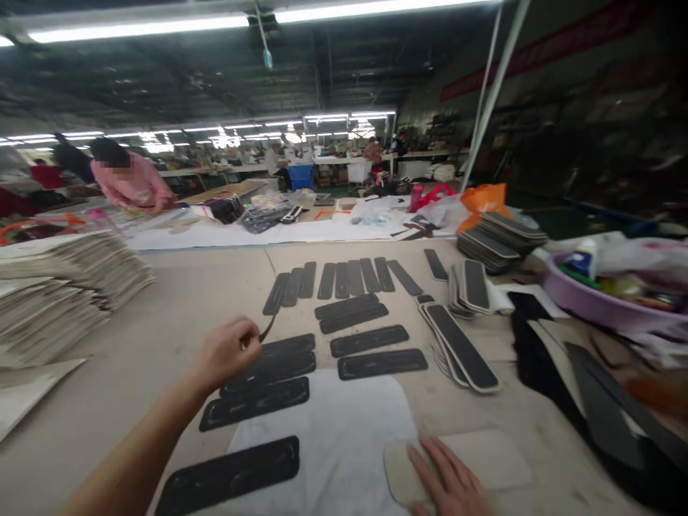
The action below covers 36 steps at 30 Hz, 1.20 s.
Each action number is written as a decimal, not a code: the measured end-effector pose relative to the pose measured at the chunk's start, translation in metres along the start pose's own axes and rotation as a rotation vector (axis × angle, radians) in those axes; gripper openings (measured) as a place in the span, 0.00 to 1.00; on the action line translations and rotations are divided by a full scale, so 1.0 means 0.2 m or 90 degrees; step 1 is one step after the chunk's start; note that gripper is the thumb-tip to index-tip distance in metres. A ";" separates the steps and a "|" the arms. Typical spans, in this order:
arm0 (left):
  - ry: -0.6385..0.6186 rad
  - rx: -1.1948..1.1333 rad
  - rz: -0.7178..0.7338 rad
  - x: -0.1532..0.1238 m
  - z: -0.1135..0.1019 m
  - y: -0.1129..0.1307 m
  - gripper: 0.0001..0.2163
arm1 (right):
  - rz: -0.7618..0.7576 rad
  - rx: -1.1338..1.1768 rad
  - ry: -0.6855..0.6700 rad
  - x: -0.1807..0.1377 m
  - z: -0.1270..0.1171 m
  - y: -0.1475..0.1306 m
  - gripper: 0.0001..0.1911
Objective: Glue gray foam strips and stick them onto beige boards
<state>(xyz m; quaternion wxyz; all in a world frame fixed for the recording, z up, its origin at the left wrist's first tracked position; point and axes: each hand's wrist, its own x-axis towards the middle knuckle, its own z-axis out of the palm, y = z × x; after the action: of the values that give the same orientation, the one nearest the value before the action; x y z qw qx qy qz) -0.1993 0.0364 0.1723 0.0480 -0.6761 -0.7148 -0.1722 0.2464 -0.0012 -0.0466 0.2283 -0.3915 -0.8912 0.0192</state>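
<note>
My left hand (228, 351) is closed, pinching a thin dark strip (269, 327) that sticks out from its fingertips. It hovers over the left group of black rounded panels (255, 401), which have glossy patches on top. Fingers spread, my right hand (446, 476) rests flat on a beige rounded panel (489, 459) at the table's near edge. Between my hands lies a white sheet (355, 437), partly under the panels. More black panels (383, 364) lie in rows farther up the table.
Stacks of beige sheets (69, 279) stand at the left. On the right are fanned dark panels with pale edges (465, 347), a purple basin (585, 304) full of items, and black material pieces (596, 416). Across the table a person in pink (129, 179) works.
</note>
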 end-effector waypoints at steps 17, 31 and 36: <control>-0.455 -0.533 0.130 -0.58 0.05 0.88 0.10 | 0.636 1.052 -0.028 -0.03 -0.57 0.03 0.30; -0.531 -0.601 0.135 -0.56 0.11 1.05 0.13 | 0.677 0.984 -0.052 -0.13 -0.55 0.13 0.28; -0.545 -0.602 0.146 -0.59 0.10 1.05 0.14 | 0.609 1.096 -0.082 -0.07 -0.54 0.11 0.23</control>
<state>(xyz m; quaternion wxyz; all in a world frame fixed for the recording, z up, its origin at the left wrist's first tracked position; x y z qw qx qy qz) 0.0190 -0.0631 0.1562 -0.5262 -0.7052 -0.4410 -0.1770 0.3159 -0.0122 0.0396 0.3542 -0.4093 -0.3315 0.7728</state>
